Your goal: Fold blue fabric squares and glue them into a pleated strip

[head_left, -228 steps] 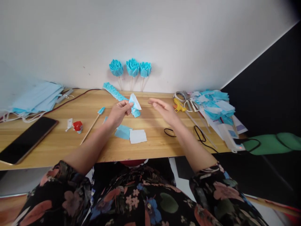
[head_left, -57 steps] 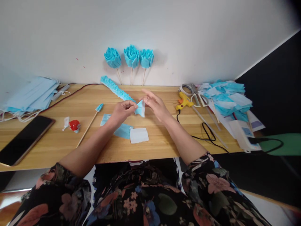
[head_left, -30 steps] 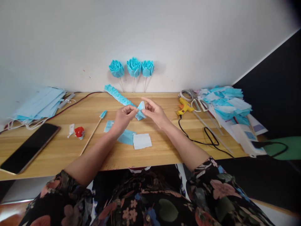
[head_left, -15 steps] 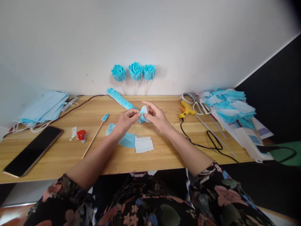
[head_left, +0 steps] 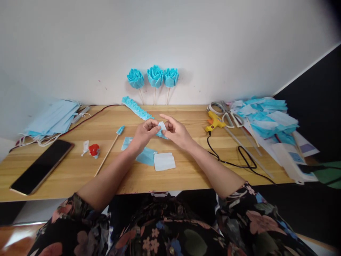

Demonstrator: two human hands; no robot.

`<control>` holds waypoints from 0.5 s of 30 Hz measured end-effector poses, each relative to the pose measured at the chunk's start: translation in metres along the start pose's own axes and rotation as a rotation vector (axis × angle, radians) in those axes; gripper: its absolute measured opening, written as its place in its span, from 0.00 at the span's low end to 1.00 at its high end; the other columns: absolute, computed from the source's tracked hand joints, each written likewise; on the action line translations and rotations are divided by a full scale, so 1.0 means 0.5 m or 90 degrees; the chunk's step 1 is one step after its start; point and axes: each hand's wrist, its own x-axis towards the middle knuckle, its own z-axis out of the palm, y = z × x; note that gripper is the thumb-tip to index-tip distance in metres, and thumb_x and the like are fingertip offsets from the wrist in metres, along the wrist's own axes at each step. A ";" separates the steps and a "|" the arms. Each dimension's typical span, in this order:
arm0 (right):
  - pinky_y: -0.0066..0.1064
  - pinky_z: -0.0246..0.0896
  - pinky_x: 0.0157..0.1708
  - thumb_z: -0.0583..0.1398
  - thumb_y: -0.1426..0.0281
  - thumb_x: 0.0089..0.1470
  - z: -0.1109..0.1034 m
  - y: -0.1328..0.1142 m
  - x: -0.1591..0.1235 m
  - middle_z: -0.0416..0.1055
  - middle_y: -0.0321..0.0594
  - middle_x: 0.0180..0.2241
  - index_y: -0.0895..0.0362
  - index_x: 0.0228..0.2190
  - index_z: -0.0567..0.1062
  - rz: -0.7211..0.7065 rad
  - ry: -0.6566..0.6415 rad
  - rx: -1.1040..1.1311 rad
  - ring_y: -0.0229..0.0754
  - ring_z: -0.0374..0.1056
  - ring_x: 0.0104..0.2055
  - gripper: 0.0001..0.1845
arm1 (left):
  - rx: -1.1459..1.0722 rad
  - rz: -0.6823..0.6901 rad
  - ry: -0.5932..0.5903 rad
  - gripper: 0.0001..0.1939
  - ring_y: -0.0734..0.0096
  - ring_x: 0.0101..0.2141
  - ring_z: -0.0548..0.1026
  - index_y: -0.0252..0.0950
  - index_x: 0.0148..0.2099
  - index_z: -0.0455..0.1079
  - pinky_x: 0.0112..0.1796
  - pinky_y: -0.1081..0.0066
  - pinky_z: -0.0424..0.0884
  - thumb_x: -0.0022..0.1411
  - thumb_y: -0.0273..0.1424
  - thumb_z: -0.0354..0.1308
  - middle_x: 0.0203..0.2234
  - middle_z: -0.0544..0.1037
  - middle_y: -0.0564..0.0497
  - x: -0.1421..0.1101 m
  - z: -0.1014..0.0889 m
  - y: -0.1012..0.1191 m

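A small folded piece of blue-and-white mask fabric (head_left: pixel 162 126) is pinched between my two hands above the middle of the table. My left hand (head_left: pixel 146 134) grips its left side with thumb and fingers. On the other side my right hand (head_left: pixel 177 133) pinches it, index finger stretched out past it. Just behind lies a row of folded blue petals (head_left: pixel 135 108), its near end close to my fingers. Below my hands are flat blue fabric pieces (head_left: pixel 146 156) and a white square (head_left: pixel 164 161). A stick with a blue bud (head_left: pixel 120 130) lies to the left.
Three blue fabric flowers (head_left: pixel 155 76) on sticks lean on the wall. At left are face masks (head_left: pixel 54 119), a phone (head_left: pixel 42 167) and a red wad (head_left: pixel 94 150). At right are a yellow glue gun (head_left: pixel 214 121) with its cord, scissors (head_left: pixel 232 120), fabric scraps (head_left: pixel 271 115) and a white power strip (head_left: pixel 289 161).
The folded piece has been turned and bent smaller between my fingers; its pointed tip no longer sticks up. My view has shifted slightly, and both hands stay in nearly the same place.
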 end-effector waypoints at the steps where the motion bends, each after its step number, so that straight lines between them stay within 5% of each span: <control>1: 0.29 0.59 0.32 0.62 0.69 0.51 0.001 0.000 0.000 0.65 0.31 0.30 0.53 0.60 0.68 -0.003 -0.003 -0.003 0.35 0.61 0.31 0.33 | -0.002 0.003 0.005 0.11 0.76 0.26 0.67 0.36 0.31 0.69 0.30 0.73 0.64 0.52 0.35 0.68 0.24 0.72 0.55 0.000 0.000 -0.002; 6: 0.30 0.61 0.33 0.61 0.69 0.51 0.001 -0.004 -0.001 0.66 0.32 0.30 0.53 0.59 0.70 0.001 -0.001 -0.020 0.35 0.62 0.31 0.32 | -0.036 0.023 0.020 0.10 0.78 0.24 0.64 0.36 0.30 0.68 0.29 0.73 0.62 0.57 0.35 0.64 0.23 0.68 0.56 -0.003 0.002 -0.007; 11: 0.31 0.62 0.34 0.61 0.70 0.49 -0.003 -0.005 0.002 0.67 0.32 0.31 0.54 0.60 0.68 0.025 0.032 0.001 0.36 0.63 0.31 0.35 | -0.098 0.000 0.032 0.11 0.75 0.25 0.67 0.39 0.44 0.66 0.29 0.73 0.64 0.61 0.37 0.61 0.26 0.70 0.57 -0.001 -0.004 -0.005; 15: 0.29 0.59 0.31 0.61 0.69 0.49 -0.007 -0.001 0.007 0.65 0.31 0.30 0.54 0.61 0.66 0.056 0.065 0.060 0.35 0.62 0.30 0.36 | -0.001 -0.037 0.002 0.13 0.76 0.26 0.67 0.35 0.38 0.69 0.29 0.73 0.64 0.61 0.41 0.61 0.26 0.70 0.54 -0.003 -0.003 0.001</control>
